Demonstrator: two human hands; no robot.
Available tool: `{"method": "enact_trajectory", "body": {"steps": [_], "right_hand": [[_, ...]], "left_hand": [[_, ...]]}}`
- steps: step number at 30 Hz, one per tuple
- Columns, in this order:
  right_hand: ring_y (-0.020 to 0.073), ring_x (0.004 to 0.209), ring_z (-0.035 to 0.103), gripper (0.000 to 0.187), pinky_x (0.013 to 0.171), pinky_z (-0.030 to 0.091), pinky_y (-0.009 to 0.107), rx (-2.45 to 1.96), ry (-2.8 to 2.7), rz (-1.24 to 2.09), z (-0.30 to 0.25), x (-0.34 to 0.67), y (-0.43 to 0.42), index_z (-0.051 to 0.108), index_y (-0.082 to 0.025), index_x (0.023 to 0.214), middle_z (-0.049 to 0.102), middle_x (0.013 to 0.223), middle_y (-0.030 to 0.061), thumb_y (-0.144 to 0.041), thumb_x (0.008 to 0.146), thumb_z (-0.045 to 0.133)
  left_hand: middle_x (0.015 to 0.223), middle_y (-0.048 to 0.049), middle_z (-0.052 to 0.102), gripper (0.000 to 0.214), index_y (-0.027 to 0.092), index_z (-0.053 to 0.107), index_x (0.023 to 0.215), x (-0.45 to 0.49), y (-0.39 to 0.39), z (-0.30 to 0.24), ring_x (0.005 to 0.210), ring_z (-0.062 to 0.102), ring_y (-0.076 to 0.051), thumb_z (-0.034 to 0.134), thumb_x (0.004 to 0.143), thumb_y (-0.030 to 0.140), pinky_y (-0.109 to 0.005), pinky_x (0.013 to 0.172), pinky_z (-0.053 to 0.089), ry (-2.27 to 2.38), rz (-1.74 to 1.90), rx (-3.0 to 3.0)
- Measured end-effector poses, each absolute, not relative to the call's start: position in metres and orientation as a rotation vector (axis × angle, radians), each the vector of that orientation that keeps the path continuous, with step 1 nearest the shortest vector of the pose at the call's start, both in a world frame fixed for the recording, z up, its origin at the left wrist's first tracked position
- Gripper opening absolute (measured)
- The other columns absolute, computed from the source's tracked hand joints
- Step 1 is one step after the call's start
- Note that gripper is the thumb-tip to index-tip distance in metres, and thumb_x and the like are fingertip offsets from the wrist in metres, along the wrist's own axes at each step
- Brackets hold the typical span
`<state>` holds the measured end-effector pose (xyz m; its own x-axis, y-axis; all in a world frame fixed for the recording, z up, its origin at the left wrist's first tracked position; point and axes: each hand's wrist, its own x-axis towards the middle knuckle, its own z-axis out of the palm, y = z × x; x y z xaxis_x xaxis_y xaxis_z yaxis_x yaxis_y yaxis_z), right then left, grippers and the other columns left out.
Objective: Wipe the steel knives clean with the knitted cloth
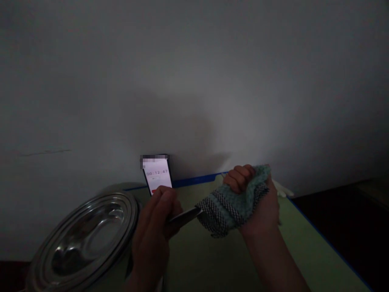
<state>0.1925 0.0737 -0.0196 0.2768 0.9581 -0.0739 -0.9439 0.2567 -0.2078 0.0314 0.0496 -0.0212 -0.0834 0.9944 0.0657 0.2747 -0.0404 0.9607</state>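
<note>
Apparently, a wiping step in hand, judging by cloth meeting metal. Near the centre, raised above a pale green tabletop, a slim metal piece, slanting up to the right, of a kind too dim to name. At its lower end, the left hand, fingers and thumb clamped on it. At its upper end, a teal cloth with black-and-white bands, bunched in the right hand, fingers curled tightly into the fabric; impossible to tell whether squeezed onto the metal, with that end hidden. Behind the left hand, partly covered by it, a lit phone with a timer display, near a grey wall. To the left, a shiny round metal bowl. For the next move, probably needed: a firm left hold, cloth pressed snugly along the metal, and care around any sharp edge.
</note>
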Motion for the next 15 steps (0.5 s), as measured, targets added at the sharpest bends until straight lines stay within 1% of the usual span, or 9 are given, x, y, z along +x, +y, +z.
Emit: {"method": "enact_trajectory", "body": {"steps": [2, 5, 8, 10, 12, 15], "right_hand": [[0.0055, 0.042, 0.016, 0.038, 0.036, 0.021, 0.018, -0.271, -0.081, 1.291, -0.021, 0.187, 0.075, 0.032, -0.020, 0.056, 0.021, 0.051, -0.0096, -0.040, 0.084, 0.048], [0.0052, 0.043, 0.014, 0.042, 0.037, 0.020, 0.018, -0.294, -0.139, 1.296, -0.020, 0.184, 0.072, 0.033, -0.020, 0.056, 0.019, 0.052, -0.0100, -0.048, 0.079, 0.055], [0.0046, 0.044, 0.016, 0.042, 0.037, 0.020, 0.019, -0.299, -0.152, 1.301, -0.016, 0.184, 0.068, 0.036, -0.020, 0.057, 0.020, 0.054, -0.0100, -0.051, 0.074, 0.060], [0.0042, 0.044, 0.018, 0.039, 0.037, 0.021, 0.018, -0.324, -0.146, 1.306, -0.014, 0.185, 0.069, 0.039, -0.019, 0.058, 0.023, 0.054, -0.0099, -0.046, 0.072, 0.063], [0.0036, 0.043, 0.020, 0.033, 0.036, 0.021, 0.017, -0.363, -0.163, 1.309, -0.014, 0.187, 0.073, 0.041, -0.019, 0.058, 0.027, 0.054, -0.0097, -0.036, 0.070, 0.067], [0.0030, 0.042, 0.022, 0.030, 0.035, 0.021, 0.016, -0.419, -0.197, 1.298, -0.016, 0.196, 0.082, 0.041, -0.019, 0.057, 0.031, 0.053, -0.0096, -0.022, 0.068, 0.068]], "left_hand": [[0.061, 0.0009, 0.048, 0.032, 0.021, 0.045, 0.060, 0.029, 0.050, -0.024, 0.055, 0.048, -0.013, 0.040, 0.087, 0.038, -0.020, 0.049, 0.044, 1.572, 1.184, 1.466], [0.057, 0.0013, 0.045, 0.037, 0.021, 0.043, 0.056, 0.028, 0.049, -0.027, 0.053, 0.045, -0.013, 0.039, 0.086, 0.041, -0.021, 0.047, 0.042, 1.575, 1.158, 1.557], [0.051, 0.0031, 0.041, 0.043, 0.020, 0.040, 0.055, 0.029, 0.049, -0.027, 0.047, 0.039, -0.012, 0.034, 0.088, 0.047, -0.020, 0.042, 0.034, 1.379, 0.908, 1.653], [0.048, 0.0045, 0.040, 0.043, 0.020, 0.043, 0.057, 0.027, 0.050, -0.024, 0.045, 0.036, -0.010, 0.035, 0.088, 0.048, -0.020, 0.041, 0.030, 1.245, 0.663, 1.722], [0.050, 0.0051, 0.042, 0.041, 0.019, 0.049, 0.061, 0.025, 0.051, -0.021, 0.045, 0.037, -0.009, 0.038, 0.088, 0.047, -0.019, 0.041, 0.028, 1.168, 0.478, 1.783], [0.061, 0.0034, 0.053, 0.035, 0.020, 0.060, 0.077, 0.018, 0.051, -0.018, 0.054, 0.045, -0.011, 0.040, 0.088, 0.047, -0.019, 0.047, 0.033, 1.188, 0.352, 1.865]]}}
